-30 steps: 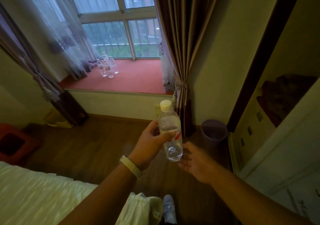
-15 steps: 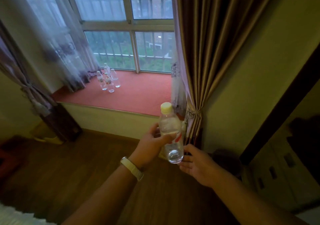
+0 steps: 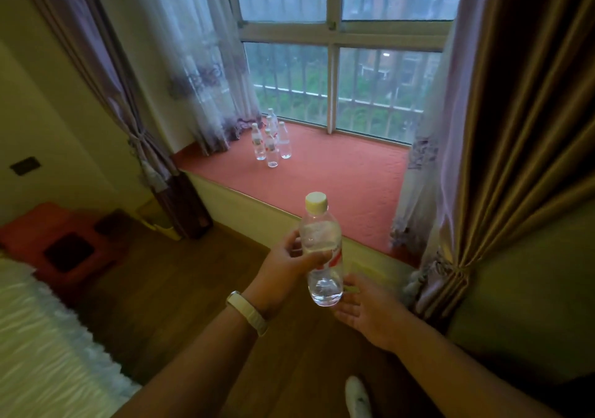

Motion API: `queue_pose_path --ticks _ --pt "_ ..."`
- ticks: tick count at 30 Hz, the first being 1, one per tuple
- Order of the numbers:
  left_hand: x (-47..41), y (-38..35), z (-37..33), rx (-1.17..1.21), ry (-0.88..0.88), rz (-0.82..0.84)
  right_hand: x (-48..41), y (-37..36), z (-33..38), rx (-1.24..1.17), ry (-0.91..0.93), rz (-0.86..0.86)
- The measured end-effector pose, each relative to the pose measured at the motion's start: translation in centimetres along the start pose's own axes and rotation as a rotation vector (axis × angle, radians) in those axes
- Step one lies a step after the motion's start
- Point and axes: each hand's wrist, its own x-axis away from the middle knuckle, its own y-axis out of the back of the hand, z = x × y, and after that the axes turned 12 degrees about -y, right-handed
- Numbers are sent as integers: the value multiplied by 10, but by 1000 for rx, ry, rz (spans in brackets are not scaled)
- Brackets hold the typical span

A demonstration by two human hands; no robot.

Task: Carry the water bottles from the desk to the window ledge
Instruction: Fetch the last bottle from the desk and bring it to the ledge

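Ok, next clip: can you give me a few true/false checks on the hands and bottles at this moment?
1. The left hand holds a bottle upright. True.
2. The right hand pinches the cap. False: it is open beside the bottle's base, and nothing touches the cap.
3. Other bottles stand grouped on the ledge near the left curtain. True.
4. The held bottle rests on the ledge. False: it is in the air, short of the ledge's front edge.
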Motion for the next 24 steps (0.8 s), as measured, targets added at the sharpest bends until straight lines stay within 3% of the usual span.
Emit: queue_pose_path --ticks 13,24 --pt "-166 29 -17 -83 -55 -290 -116 -46 179 218 -70 219" --pt "-229 94 -7 -121 -48 -380 -191 -108 224 278 -115 259"
